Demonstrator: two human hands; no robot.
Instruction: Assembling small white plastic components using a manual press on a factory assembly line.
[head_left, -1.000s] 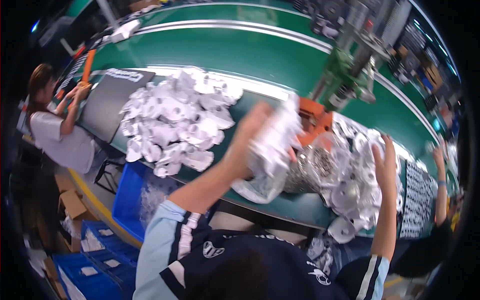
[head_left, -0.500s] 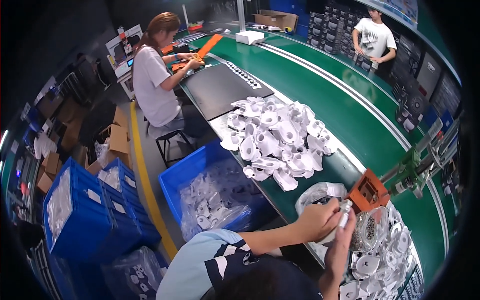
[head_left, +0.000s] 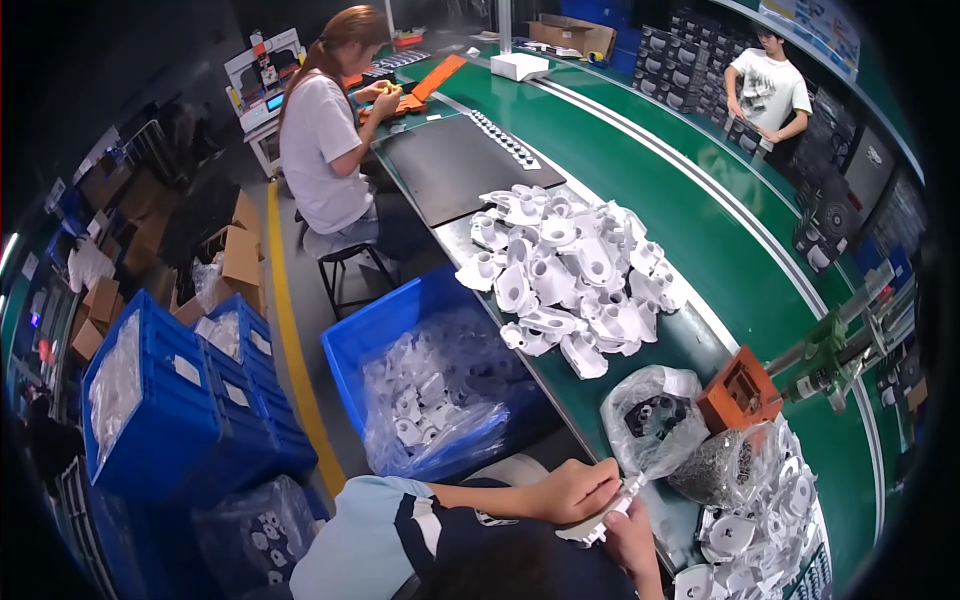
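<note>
Close to my body, at the near edge of the bench, I hold a white molded plastic part. My left hand is closed on its upper side, knuckles up. From the right, my right hand grips the same part with the thumb against it. The fingers cover much of the part. Just beyond my hands lies a clear plastic bag with black round pieces. Beside it is a clear bag of small metal screws. White plastic parts are heaped right of my right hand.
A large pile of white parts covers the bench ahead. An orange fixture stands by a green-and-metal tool stand. A blue bin of bagged parts sits left of the bench. A seated co-worker handles a yellow piece farther along.
Both hands have come down and left, nearer my body, with the white part, uncovering the bag of black pieces. The seated co-worker's hands have risen.
</note>
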